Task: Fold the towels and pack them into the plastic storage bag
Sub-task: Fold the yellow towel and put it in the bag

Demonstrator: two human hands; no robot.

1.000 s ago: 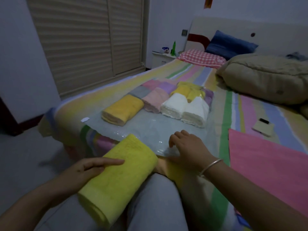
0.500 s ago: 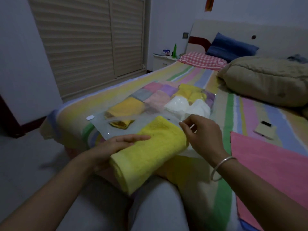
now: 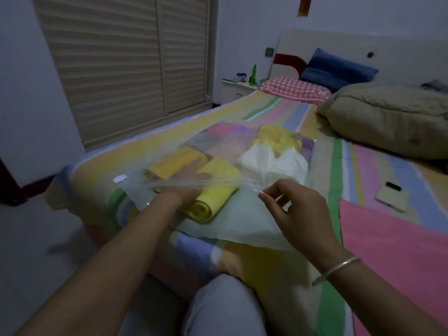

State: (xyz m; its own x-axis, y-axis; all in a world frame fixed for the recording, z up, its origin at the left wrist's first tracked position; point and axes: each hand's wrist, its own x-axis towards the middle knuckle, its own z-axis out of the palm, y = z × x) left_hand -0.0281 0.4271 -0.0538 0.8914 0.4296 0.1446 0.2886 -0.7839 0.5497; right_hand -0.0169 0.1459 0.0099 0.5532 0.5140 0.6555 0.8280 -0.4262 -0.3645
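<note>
the rolled yellow towel (image 3: 215, 190) points away from you, slightly right, its far half inside the plastic storage bag (image 3: 242, 224). your left hand (image 3: 186, 183) lies along its left side, fingers too blurred behind plastic to read; your right hand (image 3: 298, 212) pinches the bag's lifted lip. striped bed (image 3: 337, 166), louvred doors (image 3: 121, 69) beyond

Glossy clear plastic storage bag (image 3: 244, 221) holds matt, nubbly cloth towels (image 3: 213, 192); metal bangle (image 3: 335, 270) shines.
</note>
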